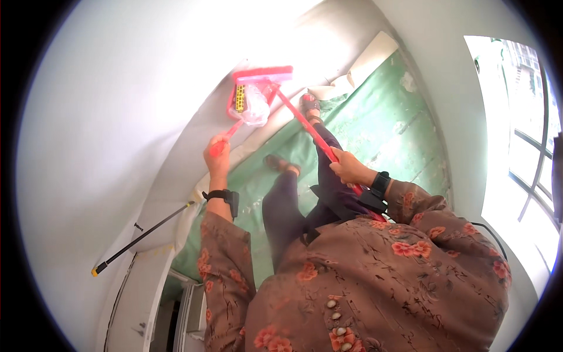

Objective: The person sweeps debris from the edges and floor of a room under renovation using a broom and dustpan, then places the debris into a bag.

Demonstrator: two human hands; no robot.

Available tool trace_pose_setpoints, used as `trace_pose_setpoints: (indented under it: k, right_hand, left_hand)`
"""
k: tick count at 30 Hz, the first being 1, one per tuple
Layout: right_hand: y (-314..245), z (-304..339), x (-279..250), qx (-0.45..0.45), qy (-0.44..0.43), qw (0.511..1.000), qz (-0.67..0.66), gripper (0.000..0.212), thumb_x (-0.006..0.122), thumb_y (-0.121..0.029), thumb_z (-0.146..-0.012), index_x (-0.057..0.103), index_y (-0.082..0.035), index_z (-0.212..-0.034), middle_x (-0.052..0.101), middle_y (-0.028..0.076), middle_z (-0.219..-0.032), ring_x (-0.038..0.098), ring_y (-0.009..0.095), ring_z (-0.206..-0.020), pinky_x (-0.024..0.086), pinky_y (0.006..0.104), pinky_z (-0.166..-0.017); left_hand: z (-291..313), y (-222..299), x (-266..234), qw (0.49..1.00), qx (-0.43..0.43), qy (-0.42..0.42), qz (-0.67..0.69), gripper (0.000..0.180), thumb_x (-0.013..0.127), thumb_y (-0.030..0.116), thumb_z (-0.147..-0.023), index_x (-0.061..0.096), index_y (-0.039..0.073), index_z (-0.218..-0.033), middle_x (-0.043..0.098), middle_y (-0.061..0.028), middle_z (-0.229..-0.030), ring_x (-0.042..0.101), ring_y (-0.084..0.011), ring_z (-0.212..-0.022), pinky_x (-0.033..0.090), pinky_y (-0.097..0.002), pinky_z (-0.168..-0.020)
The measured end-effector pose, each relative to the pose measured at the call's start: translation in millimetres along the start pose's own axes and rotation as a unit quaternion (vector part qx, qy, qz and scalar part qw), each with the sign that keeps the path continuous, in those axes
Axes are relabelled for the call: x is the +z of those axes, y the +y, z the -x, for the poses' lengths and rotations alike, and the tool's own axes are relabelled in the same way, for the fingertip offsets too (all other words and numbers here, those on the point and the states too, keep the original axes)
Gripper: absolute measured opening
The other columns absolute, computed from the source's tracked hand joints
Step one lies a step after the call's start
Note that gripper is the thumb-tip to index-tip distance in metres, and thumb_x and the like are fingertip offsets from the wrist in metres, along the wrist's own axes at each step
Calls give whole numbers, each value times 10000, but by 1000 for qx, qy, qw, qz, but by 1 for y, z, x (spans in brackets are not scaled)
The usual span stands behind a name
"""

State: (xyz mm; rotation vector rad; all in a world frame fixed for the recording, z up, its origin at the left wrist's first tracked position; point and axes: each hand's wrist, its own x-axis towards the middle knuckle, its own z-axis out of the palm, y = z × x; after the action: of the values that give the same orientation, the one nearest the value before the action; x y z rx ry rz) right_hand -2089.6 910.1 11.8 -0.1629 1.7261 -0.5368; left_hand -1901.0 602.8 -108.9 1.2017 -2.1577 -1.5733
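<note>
My left hand is closed around the short handle of a red dustpan. In the pan lie a crumpled clear plastic bag and a yellow-and-black patterned strip. My right hand grips the long red stick of a broom, whose upper end runs back against my body. The pink broom head lies across the far side of the dustpan, beside the bag. Any finer dirt in the pan is too small to make out.
Green sheeting covers much of the floor, with a pale rolled edge along the far side. A black pole with yellow ends leans at the left wall. A doorway opens at lower left; a bright window is at right.
</note>
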Motion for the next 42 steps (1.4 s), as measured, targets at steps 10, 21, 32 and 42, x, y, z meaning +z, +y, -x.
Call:
trace_pose_setpoints:
  k: [10, 21, 32, 42]
  right_hand:
    - [-8, 31, -22, -128, 30, 985, 112, 424, 476, -111, -809, 486, -44, -1227, 600, 183, -734, 603, 276, -553, 481, 382, -535]
    - [19, -54, -49, -72, 126, 952, 270, 494, 474, -107, -801, 387, 60, -1257, 607, 268, -701, 615, 365, -556, 506, 444, -555]
    - [40, 33, -13, -39, 16, 967, 250, 578, 497, -140, -799, 355, 33, -1332, 582, 337, -936, 564, 462, -935, 444, 486, -831]
    - [-14, -11, -82, -17, 133, 981, 140, 455, 470, -106, -804, 473, 30, -1239, 587, 176, -631, 591, 252, -479, 486, 371, -462]
  left_hand:
    - [21, -4, -13, 999, -8, 35, 20, 128, 602, -58, -766, 626, 35, -850, 660, -112, -980, 614, -180, -933, 472, -294, -861]
    - [32, -9, -28, 999, -35, 13, 10, 173, 570, -41, -726, 619, 33, -875, 663, -125, -964, 630, -219, -892, 480, -319, -833]
    - [34, -13, -25, 999, 5, 48, 11, 176, 579, -42, -728, 609, 32, -885, 666, -135, -995, 634, -238, -925, 479, -327, -851]
    - [47, -12, -42, 998, -36, 51, 29, 146, 550, -32, -755, 613, 23, -875, 663, -110, -978, 616, -195, -884, 472, -305, -824]
